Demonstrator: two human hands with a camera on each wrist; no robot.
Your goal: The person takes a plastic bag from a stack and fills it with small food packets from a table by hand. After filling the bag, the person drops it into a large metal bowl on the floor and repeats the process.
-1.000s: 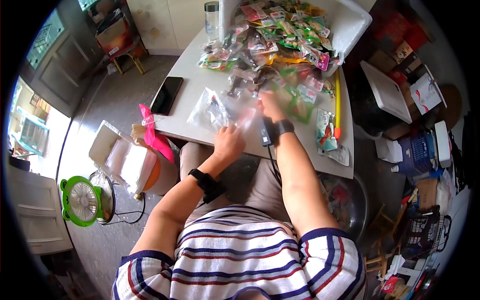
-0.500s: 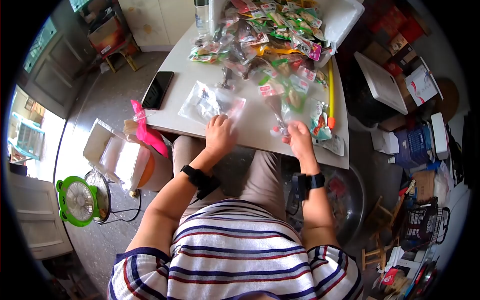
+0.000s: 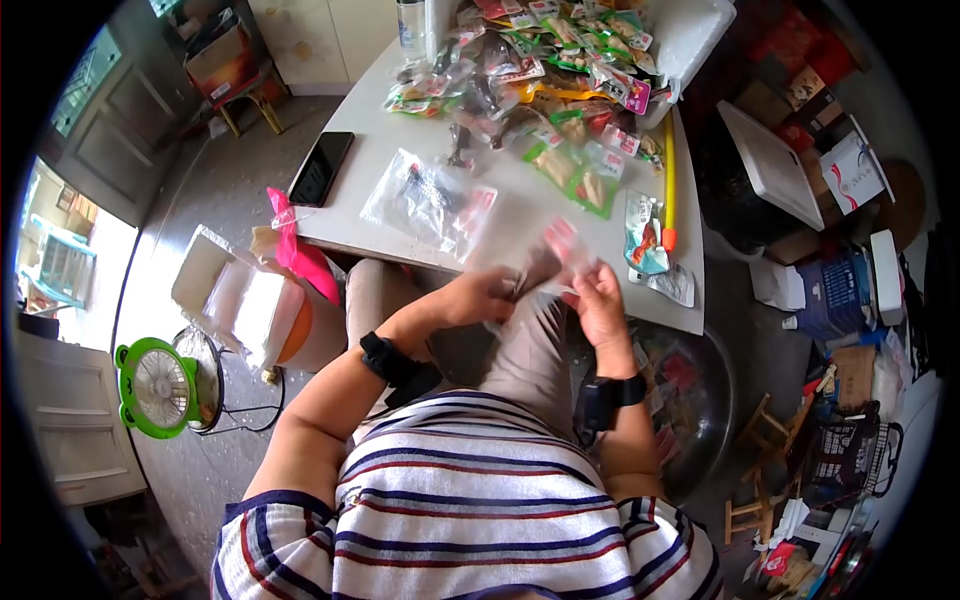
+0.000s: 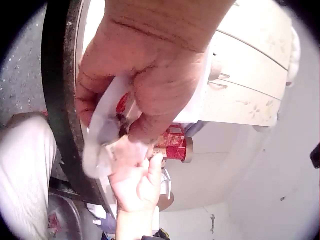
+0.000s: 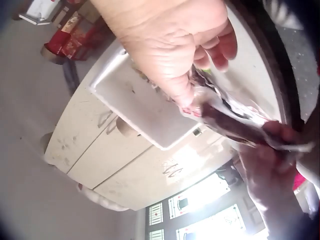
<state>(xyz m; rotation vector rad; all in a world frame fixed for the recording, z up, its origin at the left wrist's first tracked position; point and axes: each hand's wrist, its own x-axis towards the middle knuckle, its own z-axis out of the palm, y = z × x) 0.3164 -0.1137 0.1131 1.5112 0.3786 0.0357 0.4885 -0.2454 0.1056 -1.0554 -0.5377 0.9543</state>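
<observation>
Between the two hands, at the table's front edge, is a clear packet with dark contents and a red-and-white label (image 3: 562, 238). My left hand (image 3: 478, 298) grips one end of this packet; in the left wrist view the left hand (image 4: 150, 75) has thumb and fingers round the plastic. My right hand (image 3: 600, 305) pinches the other end, and in the right wrist view the dark packet (image 5: 232, 126) stretches from the right hand (image 5: 175, 55) to the left. Flat on the table lies a clear bag (image 3: 425, 205) with dark contents.
Many packets (image 3: 570, 50) are heaped at the back, spilling from a white foam box (image 3: 700, 45). A phone (image 3: 322, 168) lies at the left edge. On the right are a yellow stick (image 3: 669, 180), a teal packet (image 3: 645, 235) and, below the table, a metal basin (image 3: 705, 420).
My right hand brought the dark packet from the table toward the front edge. My left hand left the clear bag, moved right and took hold of the packet.
</observation>
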